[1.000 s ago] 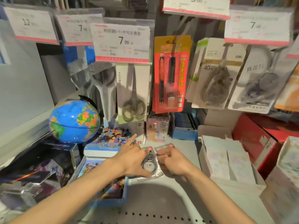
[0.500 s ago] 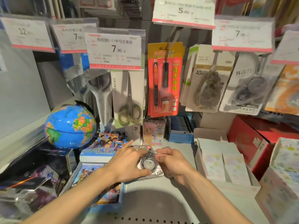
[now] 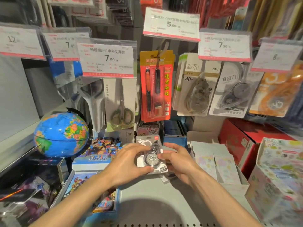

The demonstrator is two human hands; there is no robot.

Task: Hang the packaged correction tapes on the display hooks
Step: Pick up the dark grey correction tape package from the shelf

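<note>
Item: packaged correction tape [image 3: 151, 155], pinched upright between left hand [image 3: 129, 161] and right hand [image 3: 177, 159] above the grey shelf [image 3: 147, 202]. Advice: keep the hang hole (top edge) clear of fingers, then align it with the hook beneath matching hanging correction tapes [image 3: 196, 89].

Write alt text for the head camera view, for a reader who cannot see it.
Two bare hands, left hand and right hand, hold a packaged correction tape upright over a grey shelf. Behind hang scissors, a red pen pack and other correction tapes under price tags. A globe stands to the left.
</note>
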